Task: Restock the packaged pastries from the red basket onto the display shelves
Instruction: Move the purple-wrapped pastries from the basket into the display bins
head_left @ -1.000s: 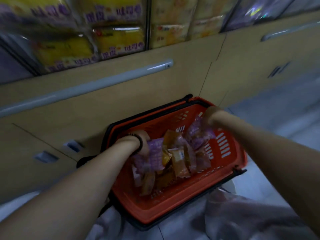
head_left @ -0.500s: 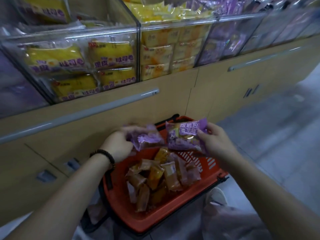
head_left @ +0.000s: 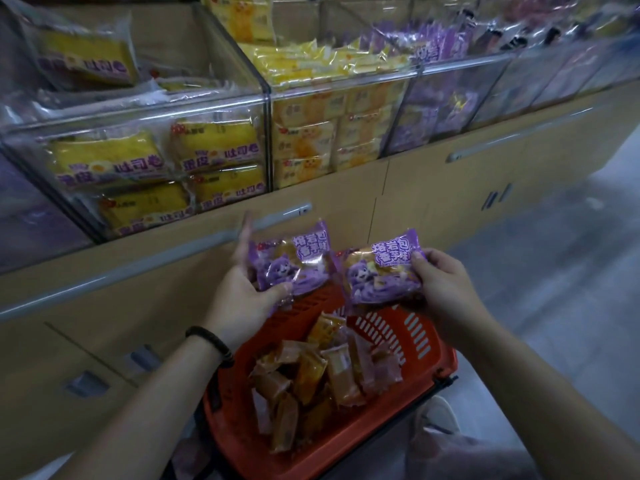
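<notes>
The red basket (head_left: 420, 344) sits on the floor below me, holding several orange-wrapped pastries (head_left: 311, 372). My left hand (head_left: 242, 292) holds one purple pastry packet (head_left: 292, 261) above the basket's far rim. My right hand (head_left: 446, 285) grips a second purple packet (head_left: 381, 271) beside it. Both packets face up with their labels showing. Above, the clear display bins hold yellow toast packets (head_left: 138, 168), pale yellow packets (head_left: 332, 133) and purple packets (head_left: 436, 105).
A beige cabinet front (head_left: 346, 209) with a long silver rail (head_left: 104, 278) runs under the bins. Grey floor (head_left: 554, 271) opens to the right. A white shoe (head_left: 438, 417) and pale plastic bag (head_left: 478, 455) lie beside the basket.
Both hands have lifted out of the basket, each with a purple packet, and risen toward the bins. The view has tilted up, showing more of the display.
</notes>
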`<state>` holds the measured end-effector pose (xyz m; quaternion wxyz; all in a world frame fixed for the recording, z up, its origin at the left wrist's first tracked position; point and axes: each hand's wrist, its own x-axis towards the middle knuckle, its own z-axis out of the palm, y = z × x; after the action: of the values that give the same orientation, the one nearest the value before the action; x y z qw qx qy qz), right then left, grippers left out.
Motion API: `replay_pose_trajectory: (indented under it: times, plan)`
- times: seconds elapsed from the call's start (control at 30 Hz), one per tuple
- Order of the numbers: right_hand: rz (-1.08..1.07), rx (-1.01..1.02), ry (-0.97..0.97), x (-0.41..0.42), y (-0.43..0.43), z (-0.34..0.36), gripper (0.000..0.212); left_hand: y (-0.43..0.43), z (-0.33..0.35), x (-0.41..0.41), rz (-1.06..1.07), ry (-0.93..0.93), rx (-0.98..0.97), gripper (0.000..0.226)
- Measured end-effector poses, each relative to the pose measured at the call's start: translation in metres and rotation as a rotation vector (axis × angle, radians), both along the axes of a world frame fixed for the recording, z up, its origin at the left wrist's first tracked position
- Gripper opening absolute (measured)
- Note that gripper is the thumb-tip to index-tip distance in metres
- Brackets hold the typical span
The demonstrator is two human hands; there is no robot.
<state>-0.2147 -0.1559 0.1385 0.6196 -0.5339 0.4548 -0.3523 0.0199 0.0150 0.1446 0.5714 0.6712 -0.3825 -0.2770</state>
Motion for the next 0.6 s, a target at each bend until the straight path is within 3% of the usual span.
replay_pose_trajectory:
  times: [0.1, 0.3, 0.37, 0.47, 0.53, 0.6]
  plan:
    - [0.015, 0.018, -0.096, -0.003, -0.001, 0.006, 0.030, -0.003, 0.000, -0.003, -0.030, 0.061, 0.006, 0.117]
    - [0.293, 0.010, -0.276, -0.002, 0.016, 0.034, 0.042, -0.008, -0.005, -0.046, -0.047, 0.384, -0.166, 0.077]
    - [0.410, -0.095, -0.225, -0.007, 0.021, 0.041, 0.058, -0.008, 0.000, -0.064, 0.017, 0.349, -0.185, 0.083]
    - [0.458, -0.292, -0.072, -0.017, 0.025, 0.048, 0.063, -0.011, 0.010, -0.084, 0.117, 0.203, -0.196, 0.084]
    - [0.393, -0.426, 0.073, -0.024, 0.021, 0.057, 0.074, -0.016, 0.019, -0.094, 0.111, 0.159, -0.211, 0.085]
    - [0.254, -0.619, 0.235, -0.029, 0.017, 0.072, 0.099, -0.025, 0.036, -0.101, 0.098, 0.115, -0.239, 0.087]
